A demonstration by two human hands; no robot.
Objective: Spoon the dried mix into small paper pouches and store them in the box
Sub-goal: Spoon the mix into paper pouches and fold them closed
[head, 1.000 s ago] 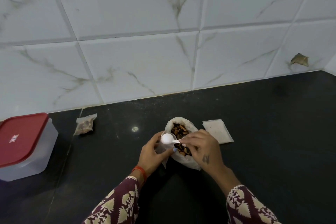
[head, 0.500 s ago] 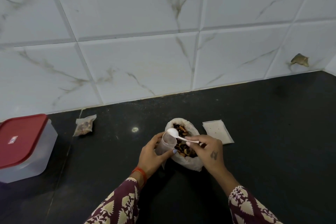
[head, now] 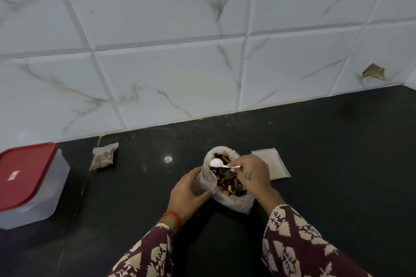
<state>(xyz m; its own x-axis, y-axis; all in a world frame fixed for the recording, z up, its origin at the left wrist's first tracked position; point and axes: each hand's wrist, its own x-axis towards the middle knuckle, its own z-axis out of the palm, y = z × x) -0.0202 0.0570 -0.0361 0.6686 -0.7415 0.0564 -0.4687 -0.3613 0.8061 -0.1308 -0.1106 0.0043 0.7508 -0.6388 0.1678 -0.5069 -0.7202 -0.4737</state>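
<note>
An open plastic bag of brown dried mix (head: 234, 201) sits on the black counter (head: 337, 164). My left hand (head: 186, 195) grips a small translucent pouch (head: 206, 181), held open and upright just left of the bag, with a little dark mix at its bottom. My right hand (head: 252, 173) pinches the handle of a white plastic spoon (head: 217, 162), whose bowl hovers over the bag beside the pouch's mouth. A filled pouch (head: 103, 156) lies at the left by the wall. The box (head: 29, 184), clear with a red lid on, stands at the far left.
A flat stack of empty white pouches (head: 274, 166) lies just right of the bag, partly behind my right hand. A tiled wall (head: 202, 63) bounds the counter at the back, with a brown scrap (head: 373, 72) stuck low on it at the right.
The spoon has moved from the pouch's mouth up and right, over the bag. My right hand has shifted right with it. My left hand still holds the pouch.
</note>
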